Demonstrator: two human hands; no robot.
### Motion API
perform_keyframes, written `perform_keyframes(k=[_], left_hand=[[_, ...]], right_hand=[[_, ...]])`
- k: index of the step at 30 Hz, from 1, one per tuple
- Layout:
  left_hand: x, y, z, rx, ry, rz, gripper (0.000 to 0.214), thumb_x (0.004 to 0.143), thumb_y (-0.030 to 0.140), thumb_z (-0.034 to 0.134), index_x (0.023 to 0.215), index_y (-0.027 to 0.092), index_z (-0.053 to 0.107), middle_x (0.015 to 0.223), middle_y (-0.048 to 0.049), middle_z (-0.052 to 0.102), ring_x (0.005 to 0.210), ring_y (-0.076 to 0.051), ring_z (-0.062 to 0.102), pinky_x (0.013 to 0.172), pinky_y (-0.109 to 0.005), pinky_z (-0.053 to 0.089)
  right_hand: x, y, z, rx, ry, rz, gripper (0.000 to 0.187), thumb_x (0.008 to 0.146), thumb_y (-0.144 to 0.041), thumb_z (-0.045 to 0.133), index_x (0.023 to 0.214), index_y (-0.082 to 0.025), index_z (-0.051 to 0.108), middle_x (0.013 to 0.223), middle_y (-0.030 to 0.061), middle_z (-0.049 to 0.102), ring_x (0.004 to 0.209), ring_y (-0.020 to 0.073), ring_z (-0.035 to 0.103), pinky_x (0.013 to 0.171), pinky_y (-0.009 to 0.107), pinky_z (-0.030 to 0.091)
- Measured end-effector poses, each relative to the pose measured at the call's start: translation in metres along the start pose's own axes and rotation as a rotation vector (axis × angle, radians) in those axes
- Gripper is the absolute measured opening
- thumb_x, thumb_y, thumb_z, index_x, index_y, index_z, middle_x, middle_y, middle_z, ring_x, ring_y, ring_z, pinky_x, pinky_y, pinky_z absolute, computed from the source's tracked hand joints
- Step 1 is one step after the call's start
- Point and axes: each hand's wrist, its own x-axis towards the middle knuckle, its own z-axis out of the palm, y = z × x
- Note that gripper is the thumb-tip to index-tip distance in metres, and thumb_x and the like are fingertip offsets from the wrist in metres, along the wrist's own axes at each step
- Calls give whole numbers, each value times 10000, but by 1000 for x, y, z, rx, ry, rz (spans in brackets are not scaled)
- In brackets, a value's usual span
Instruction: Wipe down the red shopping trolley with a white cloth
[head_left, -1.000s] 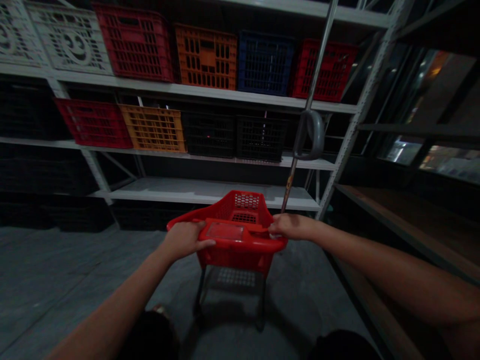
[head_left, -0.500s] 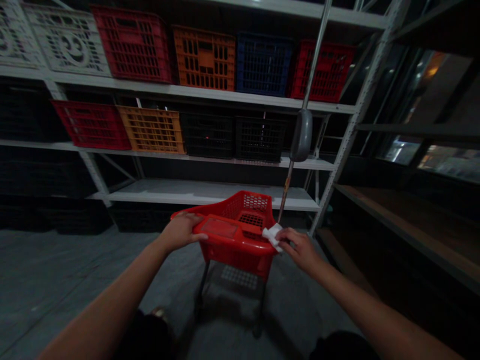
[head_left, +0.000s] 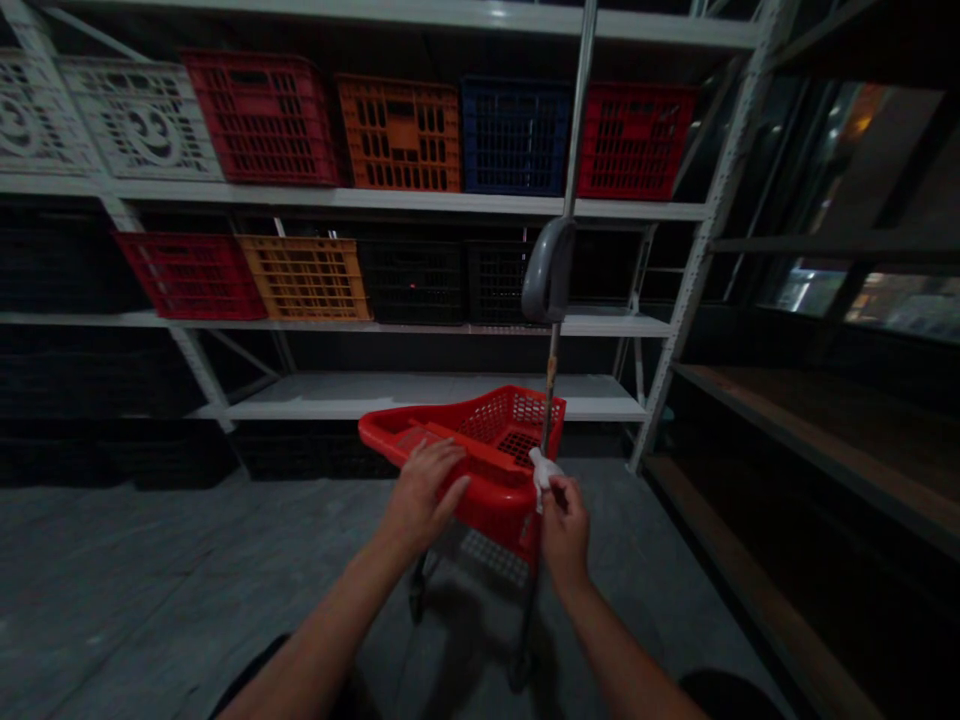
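Tall white shelves behind a red basket cart
The shelves hold rows of plastic crates in red, orange, blue and black, over a gray floor. A thin pole with a gray hook stands by the cart. The left hand lies open on the near edge of the basket. The right hand is closed, pinching a white tissue just beside the pole, and a firm pinch keeps it from slipping

To the left of the red shopping basket, the concrete floor gives much free room for passing, but at its right side the thin metal pole stands in the way, and the low shelf closes the far side.
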Motion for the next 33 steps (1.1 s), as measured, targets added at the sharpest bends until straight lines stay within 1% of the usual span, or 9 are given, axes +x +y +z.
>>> perform_keyframes(k=[3,6,9,12,18,23,26,31,33], left_hand=[[4,44,14,-3,-86,17,384,853,399,288,1019,188,563,1025,-69,618,1018,-178,516,1010,-381,242],[3,61,23,147,-152,-57,438,854,413,257,785,177,619,730,-87,646,769,-211,587,887,-437,310],[-3,54,23,236,-155,-59,434,847,423,269,726,185,611,683,-79,638,700,-215,582,737,-390,352],[-10,43,21,270,-134,-23,411,846,411,280,718,197,607,682,-58,642,684,-201,578,706,-364,342],[-18,33,18,355,-100,34,429,827,443,304,651,182,596,632,-54,630,633,-192,561,681,-357,340],[-26,26,14,348,-34,74,465,794,528,330,619,183,587,594,-49,611,613,-176,546,666,-335,353],[-32,23,12,312,14,69,462,768,561,378,597,190,594,566,-37,603,603,-164,538,660,-321,360],[-38,16,9,278,59,92,391,769,512,433,631,206,633,545,-21,602,588,-154,533,658,-317,374],[-38,12,8,276,64,103,382,775,491,435,621,206,638,532,-21,597,576,-150,531,650,-316,380]], right_hand=[[-23,-12,14,29,-34,-82,113,805,-205,426,855,-191,526,890,49,507,884,170,503,795,307,404],[-28,-9,23,10,-102,-157,121,798,-189,427,839,-192,542,870,54,524,881,176,511,806,322,406],[-16,2,27,-10,-54,-121,122,790,-199,431,833,-184,544,878,56,534,895,181,510,821,339,399],[-14,0,29,5,-16,-48,134,794,-192,416,835,-176,542,871,51,531,880,172,511,797,321,407],[-42,-28,32,80,-275,-166,154,775,-130,425,843,-182,552,859,44,525,837,153,516,743,267,420],[-11,-2,12,-28,-129,-75,97,763,-168,466,763,-170,563,817,42,546,810,163,528,745,289,423],[9,9,0,-54,-47,-34,149,771,-186,468,866,-166,581,902,64,589,860,172,545,776,309,430],[14,11,1,-80,-422,-203,289,729,-91,449,904,-200,651,948,54,653,917,168,576,848,328,434],[17,21,1,-130,-460,-213,319,718,-81,440,905,-204,667,941,56,664,914,174,586,850,344,441]])
